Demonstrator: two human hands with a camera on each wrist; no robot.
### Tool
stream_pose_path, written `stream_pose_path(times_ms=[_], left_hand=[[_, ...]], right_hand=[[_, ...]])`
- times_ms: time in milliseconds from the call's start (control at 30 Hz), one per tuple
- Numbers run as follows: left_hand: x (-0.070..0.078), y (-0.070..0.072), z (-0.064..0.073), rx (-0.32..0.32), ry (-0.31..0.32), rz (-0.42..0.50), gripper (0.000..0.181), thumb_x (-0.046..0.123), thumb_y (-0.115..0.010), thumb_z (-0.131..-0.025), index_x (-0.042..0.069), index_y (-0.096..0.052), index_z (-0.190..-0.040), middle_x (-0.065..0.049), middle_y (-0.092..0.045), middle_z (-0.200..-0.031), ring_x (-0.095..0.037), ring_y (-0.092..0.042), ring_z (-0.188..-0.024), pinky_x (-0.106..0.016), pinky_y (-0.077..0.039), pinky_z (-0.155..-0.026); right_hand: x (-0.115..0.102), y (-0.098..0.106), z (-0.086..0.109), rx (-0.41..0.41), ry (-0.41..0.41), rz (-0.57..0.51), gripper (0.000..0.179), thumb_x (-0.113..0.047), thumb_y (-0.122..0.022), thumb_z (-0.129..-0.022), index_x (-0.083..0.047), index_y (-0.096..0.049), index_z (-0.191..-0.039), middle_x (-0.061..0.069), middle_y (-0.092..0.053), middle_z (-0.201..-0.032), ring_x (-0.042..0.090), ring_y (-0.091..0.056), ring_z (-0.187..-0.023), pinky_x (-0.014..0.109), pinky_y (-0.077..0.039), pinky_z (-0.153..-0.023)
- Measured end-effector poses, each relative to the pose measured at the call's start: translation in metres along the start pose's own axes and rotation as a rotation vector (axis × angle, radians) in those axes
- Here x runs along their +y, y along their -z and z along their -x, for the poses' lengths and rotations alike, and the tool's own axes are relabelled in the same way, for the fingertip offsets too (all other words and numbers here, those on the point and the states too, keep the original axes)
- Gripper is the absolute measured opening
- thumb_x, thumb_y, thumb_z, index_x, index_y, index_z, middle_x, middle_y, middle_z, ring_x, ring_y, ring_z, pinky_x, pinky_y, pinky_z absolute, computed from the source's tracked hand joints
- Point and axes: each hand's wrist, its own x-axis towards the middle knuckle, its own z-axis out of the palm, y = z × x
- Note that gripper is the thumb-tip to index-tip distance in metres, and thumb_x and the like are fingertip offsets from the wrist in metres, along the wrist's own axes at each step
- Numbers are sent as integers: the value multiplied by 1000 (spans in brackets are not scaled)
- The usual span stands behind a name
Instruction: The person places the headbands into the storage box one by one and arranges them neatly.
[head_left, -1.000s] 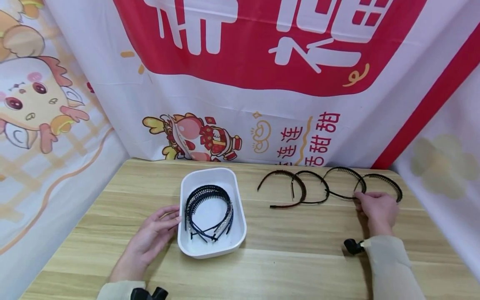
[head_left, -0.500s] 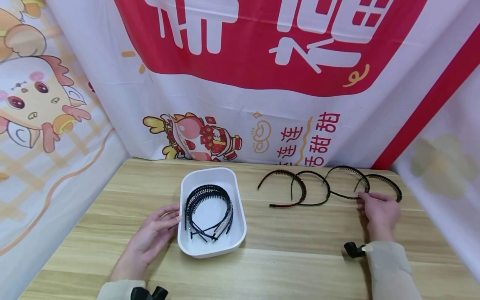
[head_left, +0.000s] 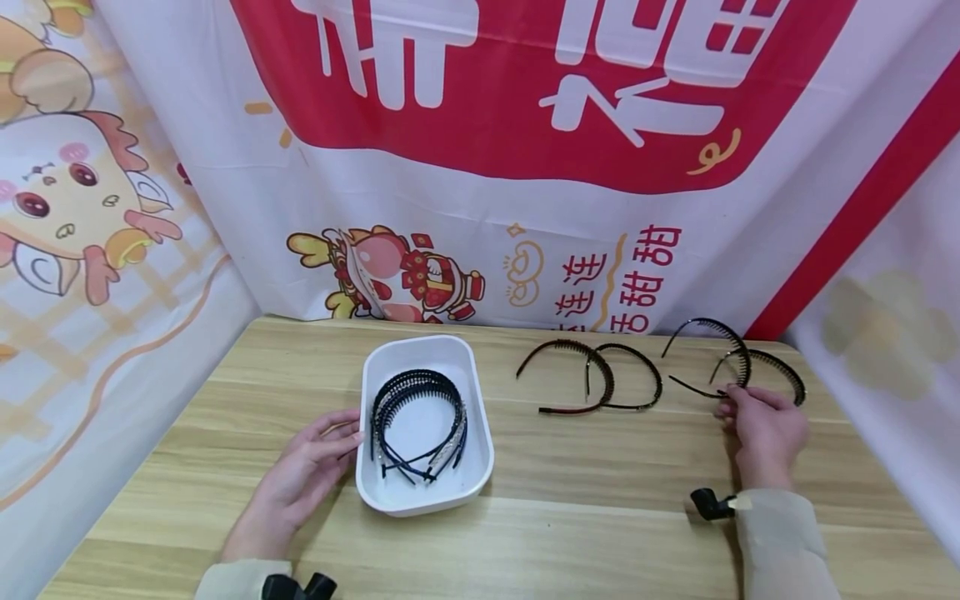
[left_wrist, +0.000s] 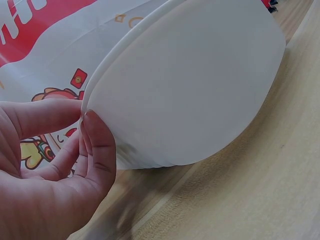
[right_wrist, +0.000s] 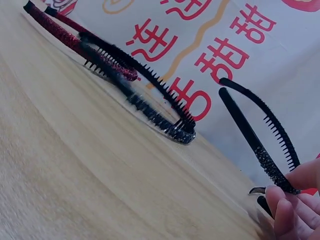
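Observation:
At the right, my right hand (head_left: pixel 768 429) pinches a black toothed headband (head_left: pixel 742 354) by its curve, and its arch is lifted above the neighbouring one. Glittery stones show on that headband in the right wrist view, where thumb and fingers (right_wrist: pixel 285 220) close on it. My left hand (head_left: pixel 307 471) holds the left rim of a white plastic tub (head_left: pixel 480 467), with fingertips and thumb (left_wrist: pixel 100 150) at the edge. Inside the tub lies a stack of several black headbands (head_left: pixel 416 383), some with silvery glitter.
A dark red headband (head_left: pixel 607 379) and a black headband (head_left: pixel 658 383) overlap on the wooden table (head_left: pixel 585 533) right of the tub. Another black headband (head_left: pixel 787 371) lies behind my right hand. Printed cloth (head_left: pixel 487 208) hangs along the table's back and sides.
My right hand has shifted slightly right, raising the pinched headband and drawing it away from the black one on its left. The left hand and tub have stayed put.

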Motion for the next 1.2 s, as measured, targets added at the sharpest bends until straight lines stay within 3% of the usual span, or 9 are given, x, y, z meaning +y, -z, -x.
stream_pose_path(times_ms=[600,1200], left_hand=[[1,-1,1,0,1,-7,32,-5,-61,-100,19,-64,-122,4,-72,-119,-9,-69,-109,-24,-57,-100],[1,1,0,-9,2,-3,35,-5,-62,-101,16,-60,-129,4,-72,-120,-9,-69,-112,-24,-57,-102]], right_hand=[[-8,-11,12,-30,-12,-123,19,2,-85,-86,-11,-75,-95,0,-75,-66,14,-73,-53,27,-60,-49],[-8,-32,36,-139,70,-19,20,0,-81,-91,-7,-73,-108,-3,-77,-71,10,-75,-61,25,-65,-62]])
